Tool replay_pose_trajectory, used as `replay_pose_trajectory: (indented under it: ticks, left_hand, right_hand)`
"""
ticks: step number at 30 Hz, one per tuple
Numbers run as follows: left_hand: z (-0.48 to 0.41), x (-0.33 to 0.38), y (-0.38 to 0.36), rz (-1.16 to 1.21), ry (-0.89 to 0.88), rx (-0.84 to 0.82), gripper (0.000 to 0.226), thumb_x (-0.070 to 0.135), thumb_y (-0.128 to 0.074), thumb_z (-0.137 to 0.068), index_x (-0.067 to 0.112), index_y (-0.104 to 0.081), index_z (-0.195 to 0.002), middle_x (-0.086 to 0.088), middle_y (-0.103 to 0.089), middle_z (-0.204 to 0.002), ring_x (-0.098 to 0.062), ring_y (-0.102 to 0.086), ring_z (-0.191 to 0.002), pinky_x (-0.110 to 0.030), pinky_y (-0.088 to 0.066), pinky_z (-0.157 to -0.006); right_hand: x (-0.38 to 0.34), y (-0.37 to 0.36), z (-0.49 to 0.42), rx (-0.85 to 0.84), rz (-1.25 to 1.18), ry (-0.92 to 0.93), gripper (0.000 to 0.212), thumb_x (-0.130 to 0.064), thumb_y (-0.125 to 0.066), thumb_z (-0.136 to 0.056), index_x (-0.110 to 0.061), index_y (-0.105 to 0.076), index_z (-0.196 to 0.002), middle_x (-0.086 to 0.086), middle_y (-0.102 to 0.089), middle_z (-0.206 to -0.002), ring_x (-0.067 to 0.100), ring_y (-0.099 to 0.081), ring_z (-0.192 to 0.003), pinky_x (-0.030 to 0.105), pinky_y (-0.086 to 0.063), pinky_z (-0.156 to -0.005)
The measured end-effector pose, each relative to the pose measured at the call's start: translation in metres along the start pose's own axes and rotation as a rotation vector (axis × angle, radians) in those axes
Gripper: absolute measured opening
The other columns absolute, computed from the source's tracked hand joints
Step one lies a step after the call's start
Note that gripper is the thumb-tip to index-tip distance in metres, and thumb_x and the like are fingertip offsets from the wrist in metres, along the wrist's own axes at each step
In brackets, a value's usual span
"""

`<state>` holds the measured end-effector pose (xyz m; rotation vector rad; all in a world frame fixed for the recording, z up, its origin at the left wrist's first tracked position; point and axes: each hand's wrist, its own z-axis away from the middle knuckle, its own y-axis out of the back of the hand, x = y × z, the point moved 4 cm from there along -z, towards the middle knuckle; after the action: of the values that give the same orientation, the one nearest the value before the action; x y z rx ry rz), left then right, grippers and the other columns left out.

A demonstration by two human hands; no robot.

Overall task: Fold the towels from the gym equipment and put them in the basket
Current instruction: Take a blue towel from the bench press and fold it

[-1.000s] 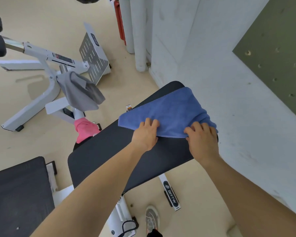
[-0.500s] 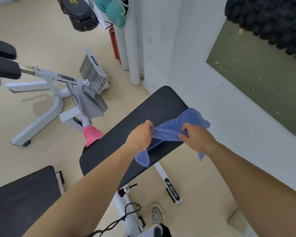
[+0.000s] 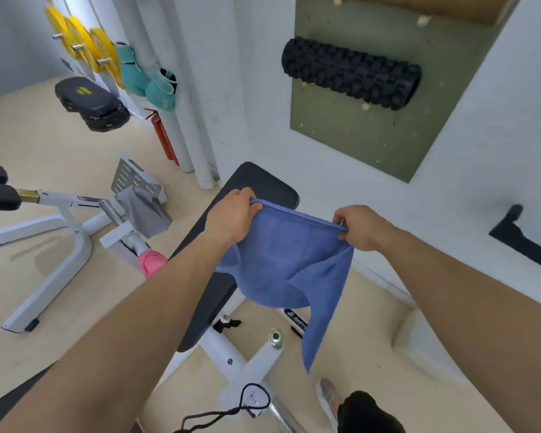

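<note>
Holding the towel (image 3: 288, 264) up by its top hem, in the air over the near end of the bench (image 3: 263, 182). Left hand (image 3: 235, 214) has fingers curled over one corner. Right hand (image 3: 361, 228) pinches the other corner between thumb and fingers. The hem runs fairly taut between them. Below it the cloth sags unevenly, and one long corner trails down on my right.

Risks, as I judge them:
- The pinch is only on the hem. A sharp shake could pull a corner free and drop the towel on the floor.
- The trailing corner hangs towards the frame (image 3: 247, 364) and its bolt end (image 3: 275, 337). Lowering without gathering it could snag or drag it.
- The lower edge is not level, so a fold made now would come out crooked.

Room:
- The wall (image 3: 341, 182) is near on my right, so there is little swing that way.
- The bench pad is the flat surface to lay on, though it is narrow and tilted and the edges fall off both sides.
- Open floor to my left, up to the machine carrying the grey towel (image 3: 144, 210) and pink towel (image 3: 152, 264).
- Basket is not in view.
</note>
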<state>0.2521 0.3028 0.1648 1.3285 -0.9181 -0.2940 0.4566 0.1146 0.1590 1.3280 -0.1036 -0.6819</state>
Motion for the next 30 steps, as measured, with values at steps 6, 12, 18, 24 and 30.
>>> replay_pose_trajectory:
  ticks: [6, 12, 18, 24, 30]
  left_hand:
    - [0.048, 0.075, 0.007, -0.021, -0.063, -0.028, 0.021, 0.042, -0.046, -0.100, 0.024, -0.052, -0.090, 0.005, -0.057, -0.086, -0.017, -0.056, -0.079, -0.038, -0.050, -0.072]
    - [0.100, 0.168, -0.030, -0.022, -0.082, -0.059, 0.018, 0.046, -0.054, -0.095, 0.028, -0.053, -0.091, 0.007, -0.063, -0.081, -0.017, -0.060, -0.076, -0.036, -0.051, -0.067]
    - [0.168, 0.288, -0.105, -0.058, -0.143, -0.182, 0.018, 0.047, -0.055, -0.093, 0.032, -0.054, -0.083, 0.006, -0.063, -0.077, -0.018, -0.062, -0.072, -0.032, -0.044, -0.059]
    - [0.251, 0.423, -0.186, -0.050, -0.321, -0.383, 0.014, 0.043, -0.056, -0.093, 0.033, -0.057, -0.083, 0.009, -0.065, -0.077, -0.016, -0.061, -0.077, -0.033, -0.049, -0.068]
    - [0.339, 0.552, -0.245, -0.132, -0.576, -0.490, 0.019, 0.049, -0.051, -0.096, 0.034, -0.056, -0.085, 0.010, -0.063, -0.079, -0.013, -0.060, -0.076, -0.033, -0.048, -0.068]
  right_hand:
    - [0.061, 0.018, 0.100, 0.042, 0.001, -0.092, 0.017, -0.013, -0.064, -0.085, -0.027, -0.058, -0.092, 0.001, -0.064, -0.109, 0.022, -0.057, -0.094, 0.031, -0.047, -0.078]
    - [0.137, 0.023, 0.210, 0.004, -0.092, -0.165, 0.018, -0.018, -0.073, -0.076, -0.025, -0.060, -0.087, -0.003, -0.062, -0.097, 0.015, -0.060, -0.084, 0.027, -0.047, -0.066]
    - [0.250, 0.010, 0.350, 0.106, -0.333, -0.252, 0.012, -0.024, -0.077, -0.081, -0.020, -0.067, -0.086, -0.007, -0.063, -0.081, 0.013, -0.060, -0.074, 0.023, -0.040, -0.059]
    - [0.355, -0.012, 0.520, 0.238, -0.472, -0.416, 0.018, -0.029, -0.067, -0.093, -0.026, -0.064, -0.076, -0.003, -0.062, -0.076, 0.013, -0.055, -0.070, 0.025, -0.039, -0.060]
    - [0.422, -0.058, 0.680, 0.352, -0.523, -0.729, 0.009, -0.029, -0.060, -0.096, -0.024, -0.063, -0.090, -0.005, -0.059, -0.082, 0.018, -0.057, -0.080, 0.028, -0.041, -0.067]
